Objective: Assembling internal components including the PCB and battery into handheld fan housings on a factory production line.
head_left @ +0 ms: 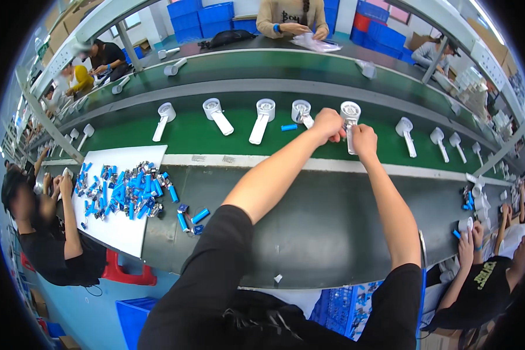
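Both my hands are over the green conveyor belt, at a white handheld fan (350, 109) with a round head and an open-looking handle. My right hand (364, 140) is closed around the handle from its right side. My left hand (331, 125) is curled at the fan's neck, fingers pressed together; whatever they pinch is hidden. Just left, another white fan (301, 108) lies with its handle partly behind my left hand. A blue cylindrical battery (289, 127) rests on the belt beside that fan.
More white fans (265, 111) lie spaced along the belt. Batteries with small circuit boards (125, 188) are heaped on a white board (122, 236) at left; a few loose ones (199, 216) lie nearer me on the dark table (309, 227). Co-workers sit at both sides and across.
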Tool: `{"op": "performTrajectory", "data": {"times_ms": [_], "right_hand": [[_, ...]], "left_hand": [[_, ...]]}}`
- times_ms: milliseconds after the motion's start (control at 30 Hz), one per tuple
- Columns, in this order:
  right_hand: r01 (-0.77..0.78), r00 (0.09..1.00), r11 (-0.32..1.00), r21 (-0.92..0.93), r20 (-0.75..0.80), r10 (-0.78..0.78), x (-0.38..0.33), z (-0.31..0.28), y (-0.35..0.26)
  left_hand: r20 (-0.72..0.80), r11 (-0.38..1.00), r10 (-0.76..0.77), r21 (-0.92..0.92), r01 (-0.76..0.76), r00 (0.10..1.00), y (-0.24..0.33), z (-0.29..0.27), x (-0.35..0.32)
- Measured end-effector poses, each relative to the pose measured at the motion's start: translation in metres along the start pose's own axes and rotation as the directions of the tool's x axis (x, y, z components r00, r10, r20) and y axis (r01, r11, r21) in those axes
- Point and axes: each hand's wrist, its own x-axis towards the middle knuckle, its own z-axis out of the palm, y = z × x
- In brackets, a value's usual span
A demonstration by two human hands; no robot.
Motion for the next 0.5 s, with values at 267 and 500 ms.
{"op": "performTrajectory", "data": {"times_ms": [267, 500], "right_hand": [[-0.1, 0.995, 0.993, -0.065, 0.014, 0.101, 0.035, 0.033, 0.036], [-0.118, 0.992, 0.99, -0.071, 0.028, 0.12, 0.035, 0.019, 0.055]], "left_hand": [[-0.197, 0.935, 0.096, 0.355, -0.02, 0.976, 0.001, -0.021, 0.022], [-0.403, 0.569, 0.56, 0.822, 0.018, 0.723, -0.004, -0.144, -0.071]]}}
